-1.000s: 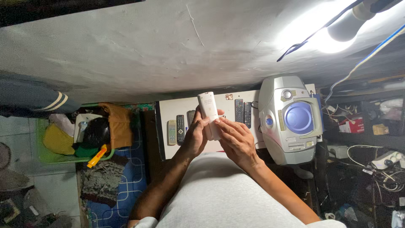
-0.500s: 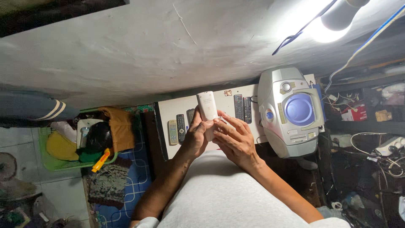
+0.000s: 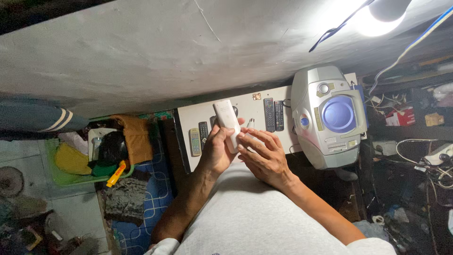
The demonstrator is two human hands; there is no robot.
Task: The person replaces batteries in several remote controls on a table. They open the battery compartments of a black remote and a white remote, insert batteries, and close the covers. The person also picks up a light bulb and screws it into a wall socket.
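Observation:
My left hand (image 3: 214, 153) grips a long white remote control (image 3: 226, 120) by its lower end, holding it upright over a white table (image 3: 240, 105). My right hand (image 3: 263, 155) is beside it with its fingers spread, the fingertips touching the remote's lower right side. Three dark remotes (image 3: 203, 131) (image 3: 269, 114) (image 3: 279, 114) and a pale one (image 3: 195, 141) lie flat on the table around the held remote.
A large silver portable stereo (image 3: 328, 115) with a round blue lid fills the table's right end. A green basket (image 3: 71, 167) of clothes and bags sits on the floor at left. Tangled cables and small boxes crowd the right. A bright lamp (image 3: 377, 16) hangs above.
The white remote has tilted a little to the left in my left hand. My right hand has loosened from the remote and its fingers have spread. The view has shifted slightly.

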